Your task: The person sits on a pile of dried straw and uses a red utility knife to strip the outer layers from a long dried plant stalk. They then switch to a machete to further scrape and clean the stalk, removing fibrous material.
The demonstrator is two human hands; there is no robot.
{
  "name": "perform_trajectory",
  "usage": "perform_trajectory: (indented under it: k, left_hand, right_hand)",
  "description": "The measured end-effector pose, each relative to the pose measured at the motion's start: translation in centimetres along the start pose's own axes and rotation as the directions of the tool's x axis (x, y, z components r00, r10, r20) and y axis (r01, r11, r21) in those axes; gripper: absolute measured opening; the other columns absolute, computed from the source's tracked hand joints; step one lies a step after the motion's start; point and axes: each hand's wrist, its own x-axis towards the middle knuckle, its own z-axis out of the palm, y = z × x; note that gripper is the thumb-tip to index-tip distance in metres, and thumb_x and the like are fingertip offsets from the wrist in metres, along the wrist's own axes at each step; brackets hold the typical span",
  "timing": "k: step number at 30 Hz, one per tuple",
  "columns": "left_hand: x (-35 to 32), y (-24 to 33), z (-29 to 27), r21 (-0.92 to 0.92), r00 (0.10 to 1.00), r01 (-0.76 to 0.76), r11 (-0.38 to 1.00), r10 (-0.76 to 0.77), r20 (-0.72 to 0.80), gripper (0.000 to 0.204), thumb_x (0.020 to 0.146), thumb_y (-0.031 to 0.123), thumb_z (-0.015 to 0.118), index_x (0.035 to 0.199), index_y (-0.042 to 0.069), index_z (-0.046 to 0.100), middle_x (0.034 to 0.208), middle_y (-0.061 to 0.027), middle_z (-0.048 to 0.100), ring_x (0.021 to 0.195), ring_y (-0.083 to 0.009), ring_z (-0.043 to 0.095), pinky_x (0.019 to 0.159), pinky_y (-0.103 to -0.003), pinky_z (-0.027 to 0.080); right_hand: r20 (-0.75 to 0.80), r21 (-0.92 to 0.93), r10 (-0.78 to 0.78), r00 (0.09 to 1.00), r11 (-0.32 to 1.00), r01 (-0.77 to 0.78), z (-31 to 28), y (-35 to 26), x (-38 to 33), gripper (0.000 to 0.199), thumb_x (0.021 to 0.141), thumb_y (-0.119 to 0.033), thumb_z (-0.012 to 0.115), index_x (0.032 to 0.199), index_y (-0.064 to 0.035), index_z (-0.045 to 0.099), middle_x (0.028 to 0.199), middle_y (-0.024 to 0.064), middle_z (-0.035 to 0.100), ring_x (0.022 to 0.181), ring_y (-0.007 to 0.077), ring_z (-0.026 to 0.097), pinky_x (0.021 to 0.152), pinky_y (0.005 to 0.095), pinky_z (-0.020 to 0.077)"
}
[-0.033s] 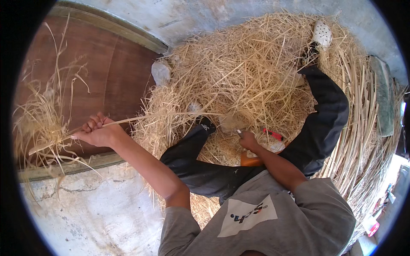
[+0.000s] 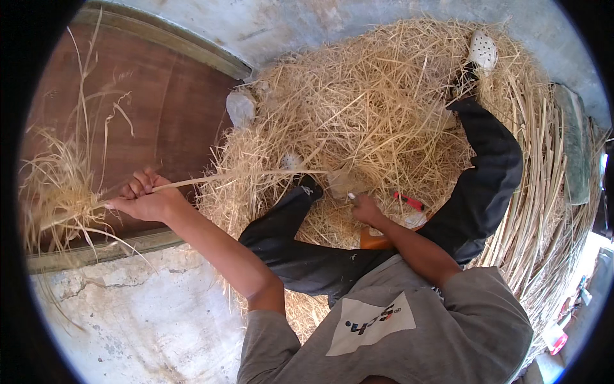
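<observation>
My left hand [image 2: 144, 195], out at the left, is closed around a long dry stalk [image 2: 243, 175]. The stalk's tufted, frayed end [image 2: 70, 198] sticks out past my fingers over the brown panel. Its other end runs right, towards my right hand [image 2: 366, 209] between my bent legs. The fingers of my right hand are wrapped round a small tool [image 2: 351, 196] with a pale, shiny end. A greyish blurred shape, perhaps its blade, shows beside the stalk's end; I cannot make out its form.
Loose straw [image 2: 371, 96] is heaped against the wall. A red-and-black handled object [image 2: 409, 201] lies right of my right hand, near an orange object [image 2: 374, 239]. Long stalks [image 2: 534, 185] are stacked at the right. A whitish block [image 2: 241, 107] sits by the brown panel [image 2: 153, 96].
My right hand has shifted slightly left with the tool. The tufted end of the stalk has swayed a little, while my left hand stays almost in place.
</observation>
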Motion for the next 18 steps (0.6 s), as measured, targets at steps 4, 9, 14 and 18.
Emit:
perform_trajectory:
  k: [4, 9, 14, 18]
  left_hand:
    - [0.7, 0.4, -2.2, -0.185, 0.970, 0.088, 0.979, -0.043, 0.238, 0.054, 0.095, 0.055, 0.042, 0.058, 0.016, 0.034, 0.048, 0.0035, 0.020, 0.044, -0.0098, 0.022, 0.049, -0.025, 0.023]
    - [-1.3, 1.2, -1.2, -0.203, 0.985, 0.009, 0.979, 0.027, 0.171, 0.055, 0.095, 0.055, 0.042, 0.057, 0.017, 0.029, 0.048, 0.0036, 0.019, 0.044, -0.0102, 0.022, 0.048, -0.025, 0.023]
    - [-1.4, 1.7, -0.7, -0.141, 0.996, -0.049, 0.989, 0.059, 0.063, 0.056, 0.095, 0.054, 0.042, 0.057, 0.017, 0.024, 0.049, 0.0032, 0.017, 0.044, -0.0105, 0.020, 0.047, -0.025, 0.022]
    - [-0.9, 1.4, -1.1, -0.142, 0.995, -0.045, 0.989, 0.057, 0.086, 0.056, 0.096, 0.054, 0.041, 0.057, 0.018, 0.021, 0.050, 0.0032, 0.016, 0.045, -0.0105, 0.020, 0.047, -0.025, 0.022]
  right_hand:
    - [-0.105, 0.304, -0.275, 0.956, 0.906, 0.294, -5.3, -15.8, -3.9, 0.029, 0.072, -0.015, 0.064, 0.096, -0.0005, 0.056, 0.076, 0.0226, 0.061, 0.073, 0.0412, 0.061, 0.064, 0.0474, 0.0483]
    - [-0.139, 0.397, -0.224, 0.965, 0.880, 0.262, -4.6, -18.3, -4.5, 0.027, 0.074, -0.013, 0.063, 0.098, -0.0025, 0.056, 0.070, 0.0198, 0.060, 0.067, 0.0371, 0.062, 0.059, 0.0437, 0.0479]
    - [-0.069, 0.352, -0.068, 0.995, 0.932, 0.088, -2.1, -10.7, -3.3, 0.024, 0.072, -0.015, 0.062, 0.092, -0.0025, 0.057, 0.071, 0.0226, 0.061, 0.069, 0.0421, 0.062, 0.062, 0.0496, 0.0495]
    - [-0.090, 0.299, -0.064, 0.994, 0.950, 0.088, -2.3, -12.2, -3.7, 0.024, 0.073, -0.015, 0.061, 0.093, -0.0031, 0.056, 0.070, 0.0227, 0.060, 0.070, 0.0421, 0.062, 0.061, 0.0486, 0.0494]
